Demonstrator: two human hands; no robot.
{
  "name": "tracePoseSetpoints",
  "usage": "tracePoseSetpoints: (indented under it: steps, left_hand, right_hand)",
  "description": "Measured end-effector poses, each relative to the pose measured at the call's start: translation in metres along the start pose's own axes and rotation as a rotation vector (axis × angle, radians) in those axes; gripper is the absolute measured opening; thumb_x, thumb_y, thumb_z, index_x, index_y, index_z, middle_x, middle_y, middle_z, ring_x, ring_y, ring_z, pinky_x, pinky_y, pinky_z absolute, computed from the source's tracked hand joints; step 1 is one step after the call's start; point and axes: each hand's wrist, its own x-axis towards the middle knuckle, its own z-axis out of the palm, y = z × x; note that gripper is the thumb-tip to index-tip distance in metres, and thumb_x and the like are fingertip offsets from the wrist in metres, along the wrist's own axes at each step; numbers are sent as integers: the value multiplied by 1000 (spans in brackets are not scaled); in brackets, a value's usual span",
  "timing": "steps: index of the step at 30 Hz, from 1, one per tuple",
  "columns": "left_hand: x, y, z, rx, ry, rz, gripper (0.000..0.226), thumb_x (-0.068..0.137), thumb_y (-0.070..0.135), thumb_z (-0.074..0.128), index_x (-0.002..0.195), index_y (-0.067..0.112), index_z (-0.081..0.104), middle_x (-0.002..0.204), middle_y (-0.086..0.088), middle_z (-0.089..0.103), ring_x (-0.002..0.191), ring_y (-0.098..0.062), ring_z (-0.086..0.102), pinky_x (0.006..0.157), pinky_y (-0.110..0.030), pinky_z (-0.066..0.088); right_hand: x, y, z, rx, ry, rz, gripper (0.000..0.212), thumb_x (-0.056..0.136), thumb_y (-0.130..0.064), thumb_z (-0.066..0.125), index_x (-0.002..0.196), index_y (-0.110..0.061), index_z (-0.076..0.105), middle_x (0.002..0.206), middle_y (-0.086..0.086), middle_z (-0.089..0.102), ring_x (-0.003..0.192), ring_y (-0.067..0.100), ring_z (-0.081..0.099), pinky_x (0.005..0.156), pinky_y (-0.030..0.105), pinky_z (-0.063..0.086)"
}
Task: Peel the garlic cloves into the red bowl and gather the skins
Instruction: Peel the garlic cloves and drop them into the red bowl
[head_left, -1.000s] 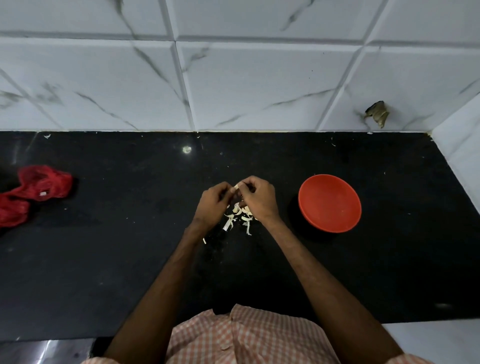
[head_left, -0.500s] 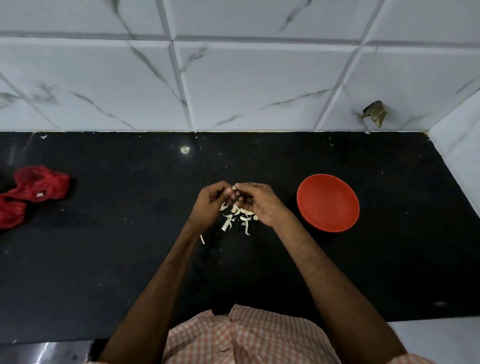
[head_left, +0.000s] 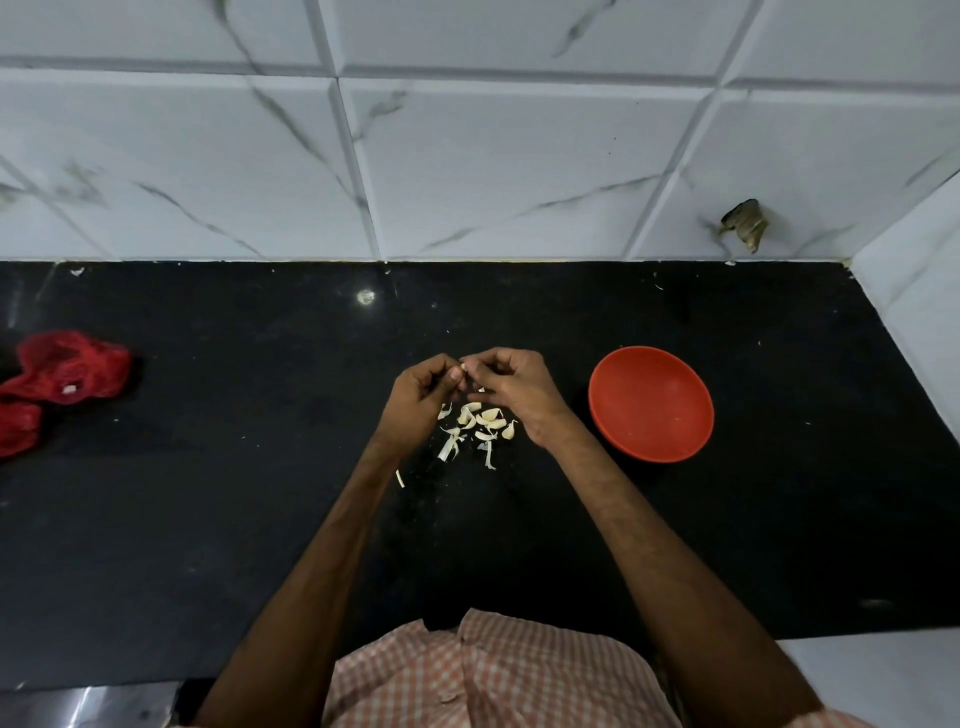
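Head view. My left hand and right hand meet fingertip to fingertip above the black counter. Both are curled and pinch one small pale garlic clove between them; it is too small for me to tell whether its skin has come loose. Directly below lies a pile of cloves and skins, mixed together. The red bowl stands to the right, apart from the pile, and I see no clove in it. A red mesh bag lies far left.

Step in hand, as I judge it: stripping this clove. Done well, one hand steadies the clove while a nail of the other lifts the skin at the tip and draws it off in one strip. The skin drops onto the pile, and only the bare clove goes to the bowl.
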Motion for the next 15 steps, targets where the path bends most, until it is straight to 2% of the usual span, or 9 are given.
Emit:
tracePoseSetpoints:
  steps: [3,8,10,15]
  left_hand:
    - [-1,-1,2,16,-2,-3,23,99,20,54,86,3,62,74,1,59,70,-12,53,66,-27,45]
    - [-2,-3,2,24,-3,-18,21,97,27,55,81,17,63,72,1,58,69,-15,53,66,-31,44]
    - [-3,-2,2,-13,-1,-29,20,98,22,54,81,17,63,72,1,57,70,-15,52,66,-28,44]
    - [-4,1,3,-68,-20,-39,21,102,10,49,84,8,61,71,-3,55,68,-12,52,65,-20,45]
  right_hand:
    - [3,3,0,-119,41,-34,9,94,-7,67,100,-3,72,96,14,74,89,24,74,83,40,62]
    - [8,8,2,-190,68,-12,11,97,-6,62,98,-3,72,86,14,73,83,24,74,80,41,62]
    - [8,6,2,-127,66,35,13,98,-6,60,100,0,72,83,12,71,82,24,73,79,40,63]
    - [5,2,2,104,86,172,14,99,-6,59,101,1,70,82,10,68,78,17,68,67,27,61]
